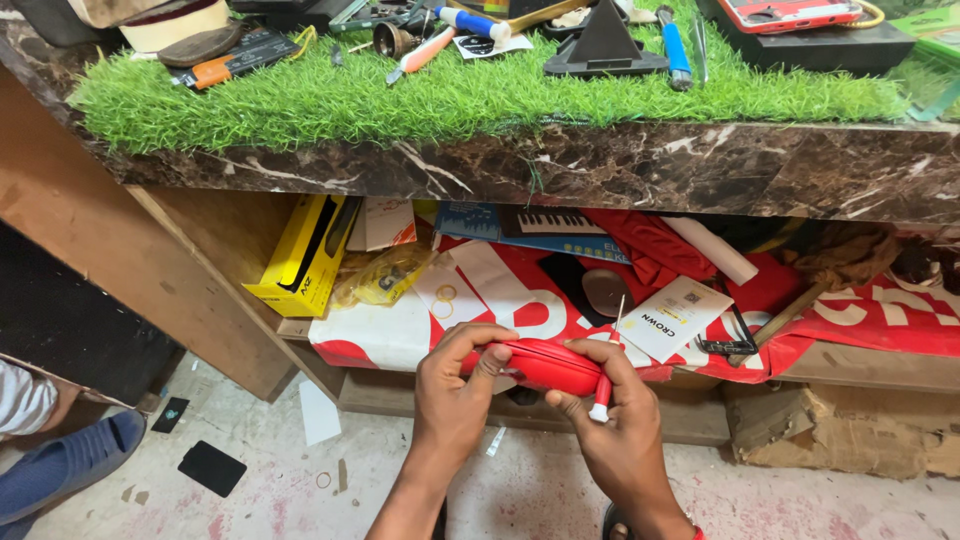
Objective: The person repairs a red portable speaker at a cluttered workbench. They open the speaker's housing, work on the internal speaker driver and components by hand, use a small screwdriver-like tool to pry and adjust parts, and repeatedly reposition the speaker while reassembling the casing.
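Left hand [452, 395]: lower centre of the frame, wrapped round the left end of a red case [535, 364]. Fingers [470, 340] curl over its top edge, thumb pressed on the front face. Closed firmly on it.

Right hand [620, 425]: just right of the left one, gripping the right end of the same case. Fingers closed, also pinching a small screwdriver [606, 375] with a red and white handle. Thin metal shaft points up, past the case's right end.

Red case: rounded, smooth, held level between both hands in mid-air, below the shelf front and above the floor [480, 490]. Fingers cover both ends; the middle is bare.

Shelf [850, 365]: middle band of the frame, crammed with a yellow box [305, 255], red packaging, a white card [675, 318], a small dark oval thing.

Bench [640, 170]: top of the frame, dark marble edge, green grass mat [400, 100] on top. Tools, a black pyramid stand [603, 45] and a blue-handled tool [675, 45] lie on the mat.

Floor: pale, dusty, scraps and a black square at lower left.

Far left edge: another person's blue shoe [65, 465], well apart from the hands.
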